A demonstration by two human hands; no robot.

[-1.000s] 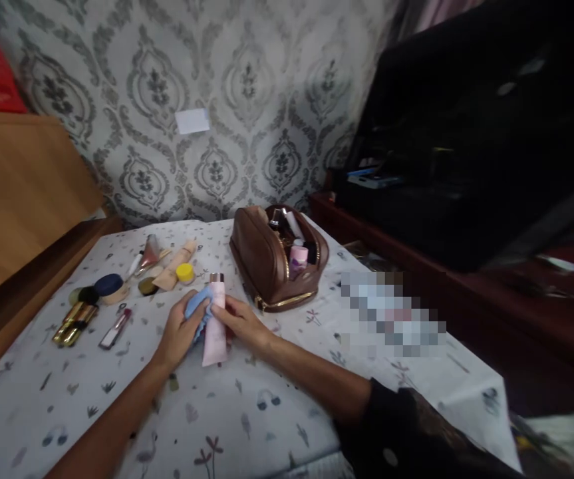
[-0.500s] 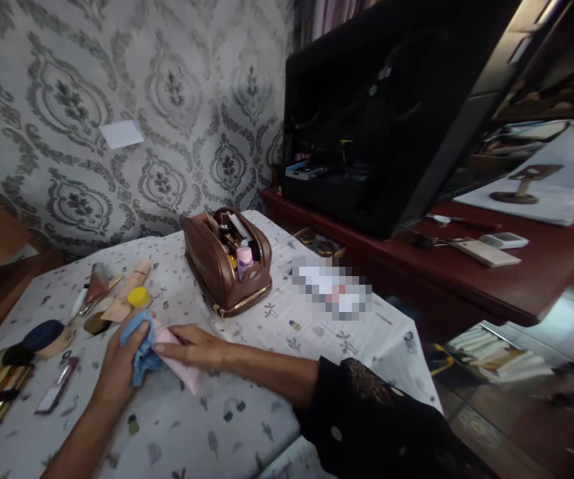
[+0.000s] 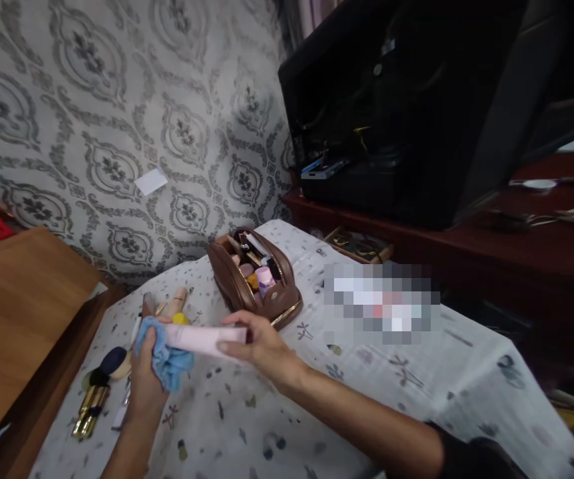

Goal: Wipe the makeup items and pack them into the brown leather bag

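Note:
My right hand (image 3: 261,344) pinches the flat end of a pale pink cosmetic tube (image 3: 201,339), held level above the table. My left hand (image 3: 145,379) grips a crumpled blue cloth (image 3: 164,356) wrapped round the tube's cap end. Just behind them stands an open brown cosmetic bag (image 3: 251,283) with several small bottles and tubes inside.
Loose cosmetics lie at the left of the patterned tablecloth (image 3: 356,386): gold tubes (image 3: 87,412), a dark blue compact (image 3: 113,360), beige tubes (image 3: 174,301). A wooden board (image 3: 12,313) rises on the left. A dark red cabinet (image 3: 516,259) with a black television (image 3: 416,100) stands to the right.
Both hands have lifted the pink tube and cloth off the table; the tube now lies level. The view has swung, and the bag stays put.

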